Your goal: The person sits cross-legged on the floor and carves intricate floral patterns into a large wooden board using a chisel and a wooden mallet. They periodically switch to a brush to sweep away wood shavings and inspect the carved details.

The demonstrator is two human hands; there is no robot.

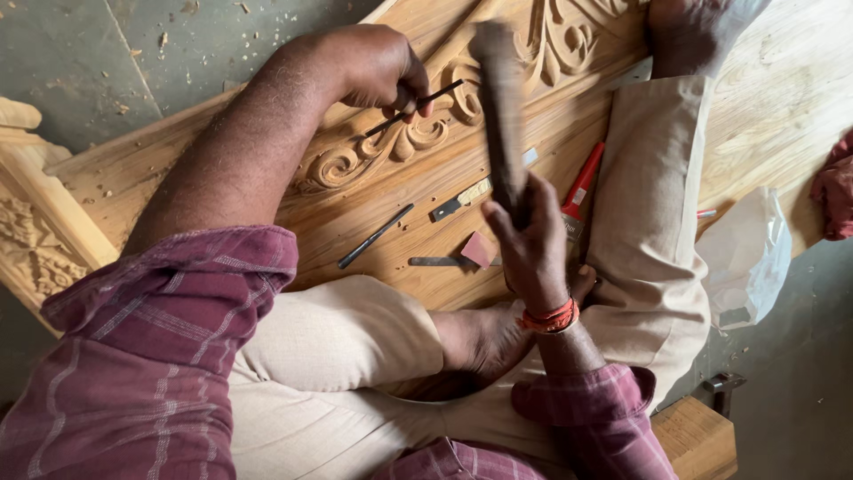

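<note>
My left hand [378, 67] grips a thin dark chisel [425, 102], its tip set against the carved scrollwork [391, 142] on a large pale wooden panel [418, 191]. A wooden mallet [499, 107], blurred with motion, is raised above the panel in my right hand [530, 249], which closes around its handle. That wrist wears an orange band. I sit on the panel with my legs folded in beige trousers.
Loose tools lie on the panel by my right hand: a slim dark chisel [375, 236], a flat blade [437, 261], a small metal piece [459, 200], a red-handled tool [582, 182]. A white plastic bag [746, 258] and red cloth [835, 191] lie right. Another carved piece [35, 240] stands left.
</note>
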